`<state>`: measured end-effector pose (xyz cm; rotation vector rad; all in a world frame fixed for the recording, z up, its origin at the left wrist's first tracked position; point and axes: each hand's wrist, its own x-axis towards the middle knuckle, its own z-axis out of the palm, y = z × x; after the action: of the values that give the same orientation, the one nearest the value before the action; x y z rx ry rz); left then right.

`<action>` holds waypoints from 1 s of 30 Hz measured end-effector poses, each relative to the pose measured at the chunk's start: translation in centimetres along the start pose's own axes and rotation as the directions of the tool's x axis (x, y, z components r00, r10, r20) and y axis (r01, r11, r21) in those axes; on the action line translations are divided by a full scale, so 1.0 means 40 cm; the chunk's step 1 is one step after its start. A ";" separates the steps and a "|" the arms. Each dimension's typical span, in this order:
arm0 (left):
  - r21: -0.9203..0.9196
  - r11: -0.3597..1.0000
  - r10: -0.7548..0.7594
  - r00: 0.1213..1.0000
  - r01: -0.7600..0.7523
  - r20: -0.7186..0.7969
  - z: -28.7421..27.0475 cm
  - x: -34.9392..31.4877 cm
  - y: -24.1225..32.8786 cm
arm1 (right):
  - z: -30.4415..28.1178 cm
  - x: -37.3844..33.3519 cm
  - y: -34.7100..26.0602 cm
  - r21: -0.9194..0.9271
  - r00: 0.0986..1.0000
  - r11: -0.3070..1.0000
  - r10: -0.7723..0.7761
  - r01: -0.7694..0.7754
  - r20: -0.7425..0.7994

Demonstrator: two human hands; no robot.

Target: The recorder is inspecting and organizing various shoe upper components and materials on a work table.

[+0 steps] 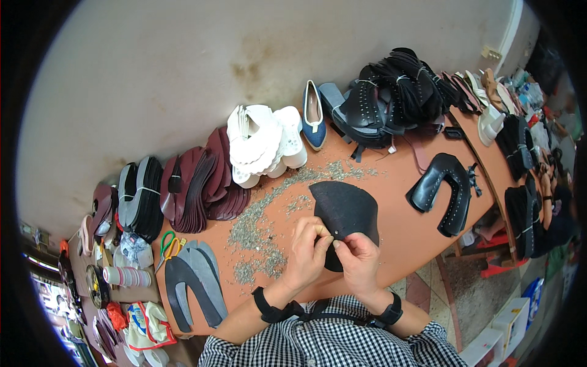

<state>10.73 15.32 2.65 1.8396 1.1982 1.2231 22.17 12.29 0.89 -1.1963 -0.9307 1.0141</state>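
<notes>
Small grey bits (260, 267) lie scattered on the counter (397, 162), likely for easy reach; left hand (310, 246), fingertips closed, pinches the black piece (345, 208) over the counter; right hand (357, 260) pinches it alongside, seemingly steadying it; 1 studded upper (449, 168) lies rightmost.

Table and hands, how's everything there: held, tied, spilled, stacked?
Black piece, held, curved
Left hand, pinching black piece
Right hand, pinching black piece
Scissors, lying, blades unclear
Blue shoe, upright, empty
Grey bits, scattered
Studded piece, loose, U-shaped
Black bundle, tied
Maroon pieces, stacked
</notes>
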 end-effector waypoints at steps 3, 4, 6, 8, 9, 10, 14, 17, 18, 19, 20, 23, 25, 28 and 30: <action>-0.067 0.994 -0.083 0.996 0.085 0.032 -0.004 0.005 -0.004 | -0.002 0.006 0.011 -0.028 0.999 0.999 -0.039 0.038 -0.019; -0.082 0.991 -0.105 0.994 0.108 0.039 -0.005 0.005 -0.008 | -0.001 0.008 0.013 -0.016 0.999 0.999 -0.036 0.036 -0.024; -0.182 0.972 -0.148 0.989 0.146 0.003 0.007 0.010 -0.023 | -0.005 0.007 0.011 -0.010 1.000 1.000 -0.011 0.011 -0.008; -0.600 0.757 -0.258 0.962 0.257 0.086 0.034 0.001 -0.059 | -0.007 0.009 0.008 -0.049 0.999 0.998 -0.030 0.028 -0.023; -0.604 0.723 -0.305 0.940 0.334 0.155 0.031 0.008 -0.050 | -0.011 0.011 -0.007 -0.034 1.000 0.999 -0.003 0.003 -0.006; -0.604 0.684 -0.349 0.910 0.409 0.222 0.025 0.019 -0.037 | -0.016 0.014 -0.017 0.031 0.998 0.998 0.053 -0.054 0.020; -0.685 0.595 -0.334 0.905 0.420 0.265 0.038 0.015 -0.040 | -0.024 0.013 -0.032 0.071 0.995 0.994 0.078 -0.082 0.055; -0.535 0.789 -0.283 0.951 0.302 0.120 0.035 0.012 -0.031 | -0.012 0.014 -0.029 0.114 0.994 0.987 0.112 -0.113 0.015; -0.437 0.871 -0.223 0.973 0.225 0.056 0.034 0.012 -0.032 | -0.009 0.015 -0.028 0.152 0.989 0.978 0.145 -0.141 -0.014; -0.415 0.888 -0.214 0.977 0.195 0.002 0.037 0.008 -0.040 | -0.006 0.015 -0.033 0.138 0.987 0.977 0.161 -0.163 0.029; -0.418 0.887 -0.218 0.976 0.195 -0.009 0.032 0.004 -0.044 | -0.007 0.018 -0.029 0.132 0.986 0.977 0.162 -0.165 0.039; -0.436 0.875 -0.224 0.974 0.212 0.023 0.016 0.000 -0.041 | -0.004 0.026 -0.029 0.247 0.960 0.935 0.215 -0.256 0.181; -0.429 0.849 -0.297 0.950 0.310 0.099 0.000 0.000 -0.033 | 0.022 0.024 -0.041 0.437 0.908 0.795 0.361 -0.419 0.214; -0.404 0.825 -0.390 0.916 0.394 0.098 -0.001 -0.014 -0.059 | 0.036 0.020 -0.008 0.440 0.910 0.797 0.351 -0.414 0.221; -0.525 0.752 -0.385 0.912 0.399 0.141 0.001 -0.024 -0.094 | 0.026 0.025 0.011 0.413 0.907 0.808 0.360 -0.419 0.217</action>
<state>9.31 15.91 -0.90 1.1048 1.0136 1.1375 21.42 13.57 0.62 -0.9439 -0.4989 1.5623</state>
